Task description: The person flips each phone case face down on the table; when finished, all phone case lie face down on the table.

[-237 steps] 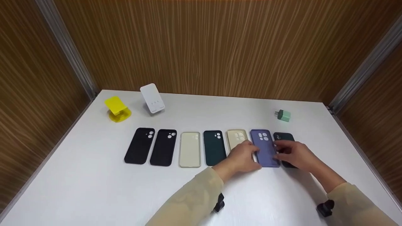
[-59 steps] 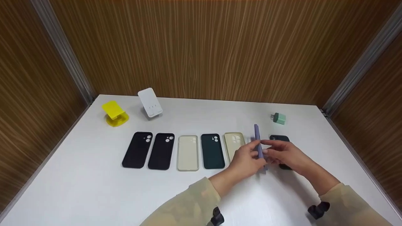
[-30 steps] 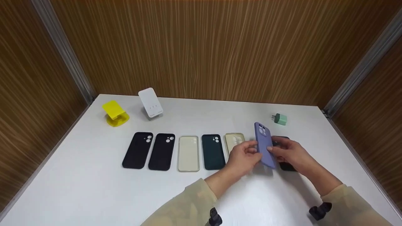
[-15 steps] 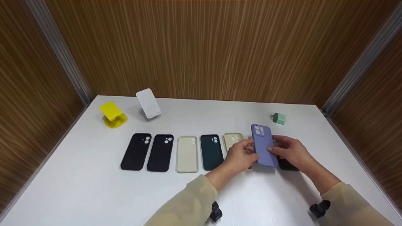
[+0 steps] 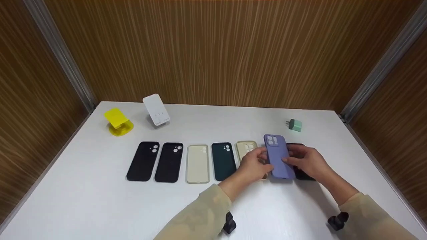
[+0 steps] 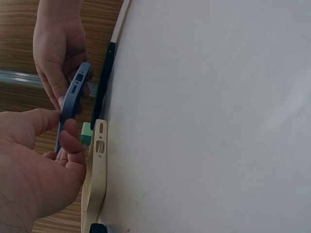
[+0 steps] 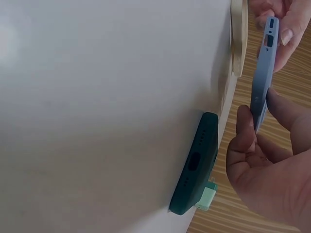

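Note:
Both hands hold a purple phone case [image 5: 279, 161] over its place in the row, outer back up and camera cutouts at the far end. My left hand [image 5: 254, 165] pinches its left edge between thumb and fingers. My right hand [image 5: 308, 162] pinches the right edge, thumb on the back. In both wrist views the purple case [image 6: 73, 94] [image 7: 264, 68] stands off the white table. A cream case [image 5: 245, 150], partly hidden by my left hand, lies to the left. A dark green case [image 5: 305, 175] lies under my right hand, mostly covered.
Leftward in the row lie a dark green case [image 5: 223, 161], a pale cream case [image 5: 197, 163] and two black cases [image 5: 168, 162] [image 5: 143, 161]. Behind stand a yellow phone stand [image 5: 118, 121] and a white tilted stand [image 5: 156, 110]. A mint green charger plug [image 5: 295, 125] sits back right.
The purple case lay inner side up; both hands have lifted it, turned it on edge and flipped it outer back up. Over the last second it has tilted flatter and moved slightly left.

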`<state>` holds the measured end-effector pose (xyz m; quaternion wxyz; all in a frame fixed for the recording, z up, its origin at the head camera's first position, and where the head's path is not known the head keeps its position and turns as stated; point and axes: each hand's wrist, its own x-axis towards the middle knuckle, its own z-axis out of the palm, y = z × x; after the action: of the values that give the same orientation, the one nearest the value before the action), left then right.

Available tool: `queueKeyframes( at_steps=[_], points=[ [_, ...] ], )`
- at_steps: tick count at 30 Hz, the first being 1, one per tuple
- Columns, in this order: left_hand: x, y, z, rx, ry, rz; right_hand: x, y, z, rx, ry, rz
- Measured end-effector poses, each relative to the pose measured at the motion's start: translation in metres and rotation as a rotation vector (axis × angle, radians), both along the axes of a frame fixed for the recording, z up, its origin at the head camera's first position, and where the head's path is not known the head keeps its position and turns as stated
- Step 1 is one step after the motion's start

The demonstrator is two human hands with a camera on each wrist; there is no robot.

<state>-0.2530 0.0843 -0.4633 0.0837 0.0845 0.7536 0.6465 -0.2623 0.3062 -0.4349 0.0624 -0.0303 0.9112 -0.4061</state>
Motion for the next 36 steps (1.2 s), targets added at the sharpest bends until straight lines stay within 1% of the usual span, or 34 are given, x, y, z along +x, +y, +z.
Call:
queueKeyframes(
  at_steps=[4, 8, 13, 18, 29, 36],
  points=[
    [-0.001, 0.0, -0.003, -0.037, 0.001, 0.014, 0.0, -0.001, -0.002, 0.04, 0.032, 0.011],
    [-0.002, 0.001, -0.005, -0.047, -0.008, 0.014, -0.001, -0.002, -0.004, 0.055, 0.053, 0.02],
    [-0.001, 0.002, -0.006, -0.056, -0.021, 0.01, -0.001, -0.001, -0.008, 0.066, 0.057, 0.03],
    [0.001, 0.001, -0.004, -0.089, -0.03, -0.001, -0.001, -0.001, -0.011, 0.073, 0.051, 0.035],
    [-0.001, -0.001, -0.005, -0.194, 0.017, -0.045, 0.002, -0.003, -0.01, 0.102, 0.054, 0.024],
    [0.0, -0.001, -0.004, -0.184, -0.005, -0.041, 0.003, -0.006, -0.01, 0.131, 0.077, 0.016]
  ],
)
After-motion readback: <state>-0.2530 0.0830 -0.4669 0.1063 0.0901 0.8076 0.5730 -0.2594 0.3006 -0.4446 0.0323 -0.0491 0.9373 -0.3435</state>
